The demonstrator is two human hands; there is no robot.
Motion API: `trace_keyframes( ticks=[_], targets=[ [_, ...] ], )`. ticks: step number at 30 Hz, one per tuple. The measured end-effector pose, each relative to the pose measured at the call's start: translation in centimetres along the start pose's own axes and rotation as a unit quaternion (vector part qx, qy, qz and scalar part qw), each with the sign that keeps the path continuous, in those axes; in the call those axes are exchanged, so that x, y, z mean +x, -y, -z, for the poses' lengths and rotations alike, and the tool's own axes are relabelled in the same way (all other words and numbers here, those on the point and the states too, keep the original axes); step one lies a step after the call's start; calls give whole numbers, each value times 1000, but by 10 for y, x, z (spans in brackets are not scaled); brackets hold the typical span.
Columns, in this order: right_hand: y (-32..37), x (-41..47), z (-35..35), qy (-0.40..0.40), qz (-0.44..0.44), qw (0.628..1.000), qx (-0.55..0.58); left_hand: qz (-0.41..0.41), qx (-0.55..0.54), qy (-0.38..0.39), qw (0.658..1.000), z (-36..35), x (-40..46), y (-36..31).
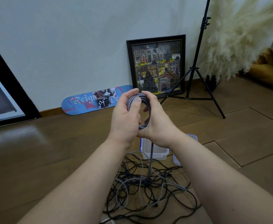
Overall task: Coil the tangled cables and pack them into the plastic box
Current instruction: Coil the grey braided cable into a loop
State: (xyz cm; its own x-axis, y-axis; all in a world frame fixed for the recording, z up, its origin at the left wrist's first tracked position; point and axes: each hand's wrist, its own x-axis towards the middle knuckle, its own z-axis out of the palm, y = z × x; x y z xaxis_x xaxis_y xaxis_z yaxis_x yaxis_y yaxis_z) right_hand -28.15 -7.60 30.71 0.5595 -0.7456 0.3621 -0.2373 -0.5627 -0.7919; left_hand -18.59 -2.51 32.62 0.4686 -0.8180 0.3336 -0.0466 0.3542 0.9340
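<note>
From the head view we see a brown wood floor (51, 151) meeting a pale wall (68, 38). A skateboard deck (93, 101) and a framed picture (156, 67) lean against the wall, beside a black tripod (197, 62) and pampas grass (237, 38). Our left hand (126, 117) and right hand (158, 120) both curl round a grey braided cable coil (142, 101), its tail hanging toward the tangled cables (148, 188) on the floor. Our wrists partly hide the clear plastic box (155, 152) beyond the tangle.

A pale wall (68, 38) rose over brown wood flooring (51, 143). A skateboard deck (90, 101) and framed picture (156, 67) leaned there. A black tripod (195, 62) stood beside pampas grass (239, 38).
</note>
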Motion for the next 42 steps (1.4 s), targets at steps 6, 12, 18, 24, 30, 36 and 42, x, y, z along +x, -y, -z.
trace_keyframes(
  ticks=[6, 12, 18, 24, 30, 36, 42],
  targets=[
    [2, -5, 1, 102, -123, 985, 67, 12, -42, -127, 991, 16, 19, 3],
    [-19, -13, 28, 103, -202, 973, 36, 10, -20, -306, 952, 70, 46, 5],
    [4, -9, 27, 113, -17, 966, -230, -32, 96, -250, 963, 86, 47, 23],
    [33, 6, 8, 81, 51, 994, -52, -12, 106, -75, 991, 55, 31, 25],
    [20, 14, -2, -50, 33, 996, 60, 58, -17, 7, 998, 26, 15, 20],
    [9, 17, 11, -105, -34, 993, 49, 71, -2, 10, 997, 20, 12, 20],
    [9, 9, 25, -76, -63, 985, 141, 94, -12, -2, 996, 27, 12, 16]
  ],
)
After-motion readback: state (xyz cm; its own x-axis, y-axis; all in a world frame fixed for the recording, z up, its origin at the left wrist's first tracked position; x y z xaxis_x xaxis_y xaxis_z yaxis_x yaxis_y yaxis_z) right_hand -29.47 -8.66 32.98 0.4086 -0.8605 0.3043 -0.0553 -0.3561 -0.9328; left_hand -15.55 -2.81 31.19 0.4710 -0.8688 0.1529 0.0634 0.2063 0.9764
